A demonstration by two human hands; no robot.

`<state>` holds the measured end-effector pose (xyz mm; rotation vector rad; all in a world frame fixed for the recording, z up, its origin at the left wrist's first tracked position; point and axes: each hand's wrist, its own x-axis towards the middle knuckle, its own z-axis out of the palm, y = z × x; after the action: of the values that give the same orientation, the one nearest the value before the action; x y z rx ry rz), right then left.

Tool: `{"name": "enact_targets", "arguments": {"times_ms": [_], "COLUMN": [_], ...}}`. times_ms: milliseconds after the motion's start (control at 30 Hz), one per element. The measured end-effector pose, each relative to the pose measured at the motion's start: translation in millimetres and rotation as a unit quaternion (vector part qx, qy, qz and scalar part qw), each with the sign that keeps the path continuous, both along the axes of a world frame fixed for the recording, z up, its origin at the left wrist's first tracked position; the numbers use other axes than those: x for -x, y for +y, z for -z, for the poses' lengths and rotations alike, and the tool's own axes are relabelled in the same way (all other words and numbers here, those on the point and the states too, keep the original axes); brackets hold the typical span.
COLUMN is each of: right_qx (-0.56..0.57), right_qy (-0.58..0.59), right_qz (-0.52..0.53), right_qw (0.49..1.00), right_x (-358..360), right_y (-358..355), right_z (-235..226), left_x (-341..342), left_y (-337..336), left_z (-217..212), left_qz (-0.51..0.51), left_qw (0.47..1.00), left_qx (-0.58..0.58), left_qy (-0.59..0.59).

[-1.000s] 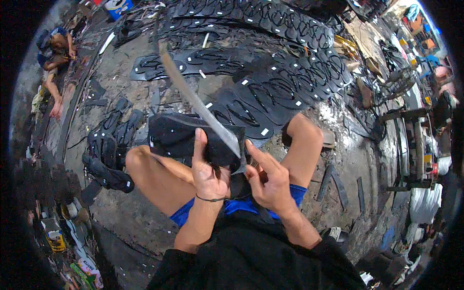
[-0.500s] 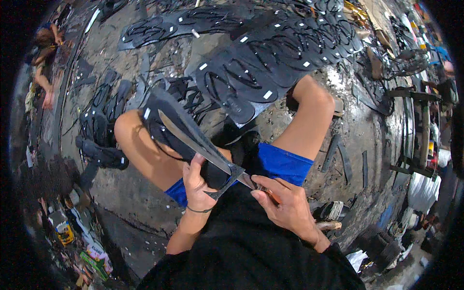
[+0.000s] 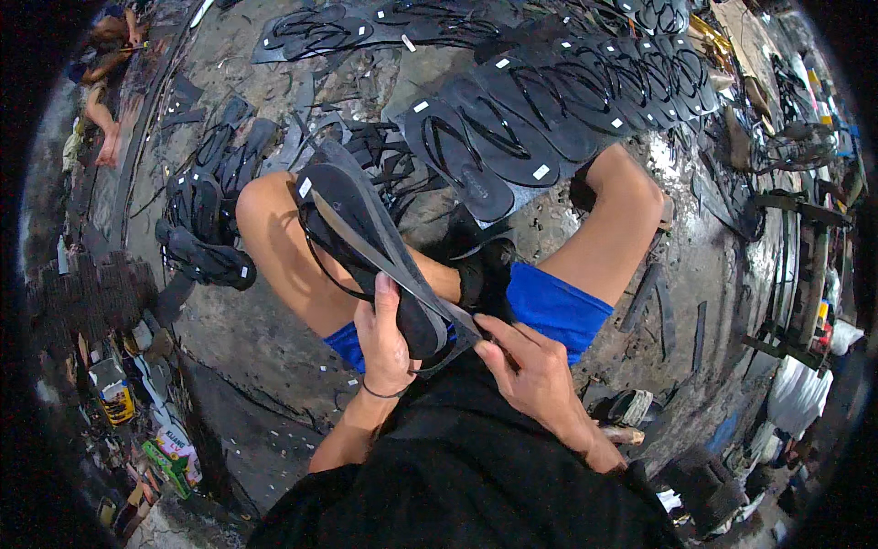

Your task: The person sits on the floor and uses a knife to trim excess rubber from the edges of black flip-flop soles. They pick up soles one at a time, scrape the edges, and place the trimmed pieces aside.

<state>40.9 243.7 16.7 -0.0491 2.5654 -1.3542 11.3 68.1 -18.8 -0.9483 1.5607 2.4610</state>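
Note:
My left hand (image 3: 386, 334) grips a black flip-flop (image 3: 340, 206) with the thumb on top, holding it tilted above my lap. A thin black strap hangs at its left side, and a white label sits near one end. Along its right side a grey rubber edge strip (image 3: 399, 249) is partly cut away from the sole. At the strip's near end is my right hand (image 3: 535, 366), its thumb and forefinger pinched against the rubber. The knife seen in this hand earlier is mostly hidden behind the fingers and the rubber.
Rows of black flip-flops (image 3: 526, 114) lie on the floor ahead. A pile of sandals (image 3: 206, 215) lies to the left, with rubber scraps (image 3: 645, 302) to the right. Another person's arm (image 3: 101, 114) shows far left. A wooden bench-like frame (image 3: 805, 265) stands at right.
The view has shifted a little. The flip-flop is turned more upright in my left hand. The knife blade, plainly visible before, is now hidden, and my right fingers are closer against the rubber.

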Motion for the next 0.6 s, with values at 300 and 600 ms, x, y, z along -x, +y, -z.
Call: {"name": "enact_targets", "arguments": {"times_ms": [300,600], "right_qx": [0.052,0.054], "right_qy": [0.11,0.03], "right_qz": [0.012,0.0], "right_qw": [0.992,0.998], "right_x": [50,189], "right_y": [-40,-75], "right_z": [50,115], "left_x": [6,-56], "left_y": [1,-17], "left_z": [-24,-6], "left_qz": [0.025,0.114], "left_qw": [0.999,0.992], "left_qx": [-0.019,-0.032], "left_qy": [-0.01,0.051]}}
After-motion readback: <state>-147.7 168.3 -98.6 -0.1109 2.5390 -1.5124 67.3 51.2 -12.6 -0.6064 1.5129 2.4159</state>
